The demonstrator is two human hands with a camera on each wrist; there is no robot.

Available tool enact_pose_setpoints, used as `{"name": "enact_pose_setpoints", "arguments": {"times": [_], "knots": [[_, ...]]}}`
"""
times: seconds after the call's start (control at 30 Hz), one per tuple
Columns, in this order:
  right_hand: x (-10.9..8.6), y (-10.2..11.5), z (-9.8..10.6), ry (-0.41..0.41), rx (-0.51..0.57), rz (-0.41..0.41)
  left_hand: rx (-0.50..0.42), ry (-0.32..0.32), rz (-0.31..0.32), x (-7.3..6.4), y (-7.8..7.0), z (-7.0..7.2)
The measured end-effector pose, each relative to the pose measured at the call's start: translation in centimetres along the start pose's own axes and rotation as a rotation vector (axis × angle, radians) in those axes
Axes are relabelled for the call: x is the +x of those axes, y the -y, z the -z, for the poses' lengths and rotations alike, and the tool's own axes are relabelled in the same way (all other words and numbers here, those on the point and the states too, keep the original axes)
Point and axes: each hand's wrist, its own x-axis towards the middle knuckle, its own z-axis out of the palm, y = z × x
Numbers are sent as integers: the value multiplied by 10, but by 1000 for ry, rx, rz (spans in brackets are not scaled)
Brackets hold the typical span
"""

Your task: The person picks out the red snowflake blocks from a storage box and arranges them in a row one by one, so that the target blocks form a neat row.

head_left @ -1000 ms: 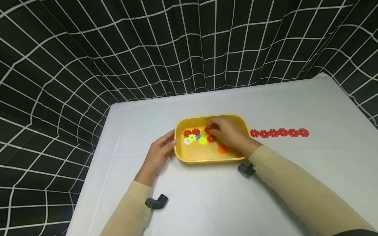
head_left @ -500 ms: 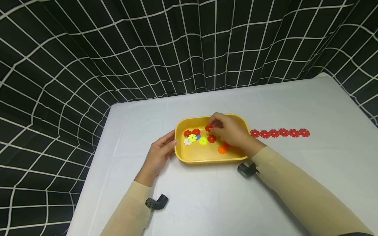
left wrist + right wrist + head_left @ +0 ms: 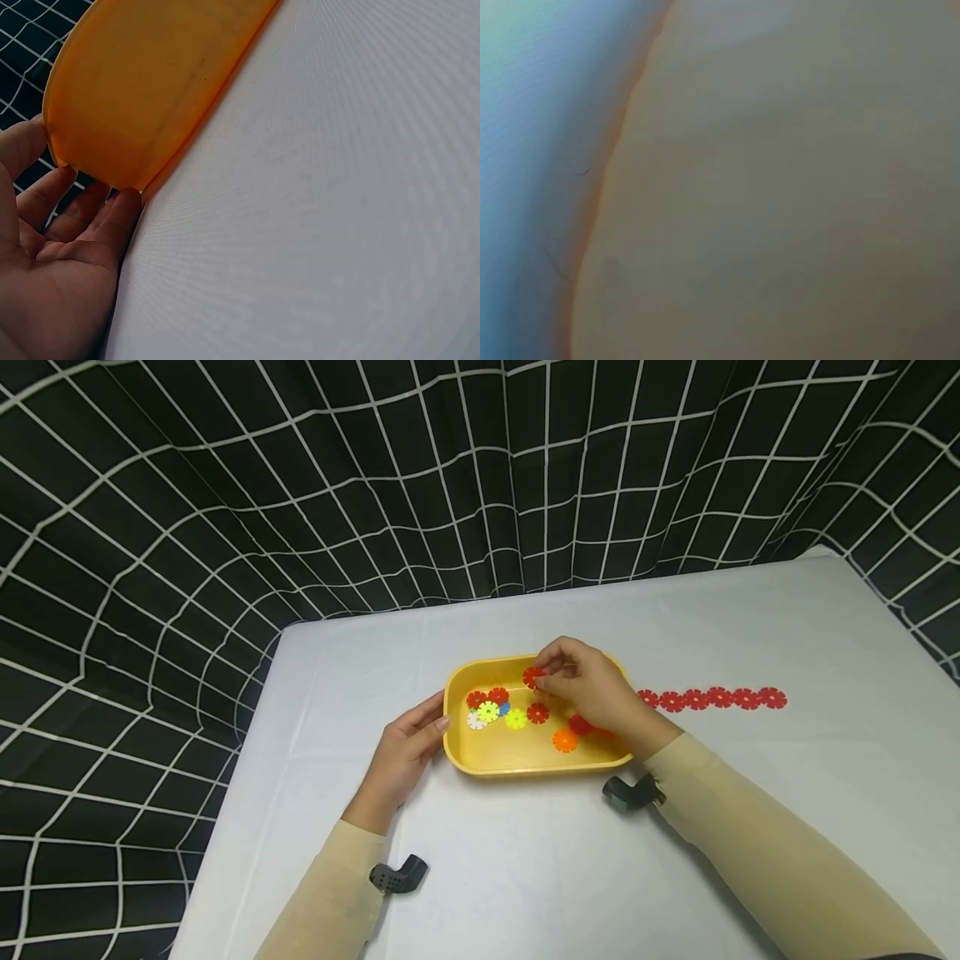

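Observation:
My right hand point(image 3: 588, 683) pinches a red snowflake disc point(image 3: 533, 677) between thumb and fingers, over the far side of a yellow plastic tray point(image 3: 517, 768). My left hand point(image 3: 408, 745) holds the tray's left end, thumb at the rim and fingers point(image 3: 116, 225) curled against the outer wall in the left wrist view. Inside the tray lie red discs point(image 3: 537, 713), yellow ones point(image 3: 516, 718), an orange one point(image 3: 566, 741), a white one point(image 3: 476, 720) and part of a blue one point(image 3: 504, 708). My right forearm and hand hide the tray's right end.
Several red discs point(image 3: 719, 697) form a row on the white-covered table point(image 3: 480, 868), right of the tray. A black curtain with white grid lines point(image 3: 480, 485) hangs behind the table. A blurred beige surface point(image 3: 765, 195) fills most of the right wrist view.
My right hand has lifted slightly toward the tray's far rim with the red disc, uncovering more of the discs at the tray's right. My left hand and the tray stay in place.

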Motion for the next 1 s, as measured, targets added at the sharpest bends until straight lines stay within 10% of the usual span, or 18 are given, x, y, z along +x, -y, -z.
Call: {"name": "enact_pose_setpoints", "arguments": {"times": [1.0], "knots": [[-46,2,60,-127,34,30,1,-6,-7,-1,0,-2]]}}
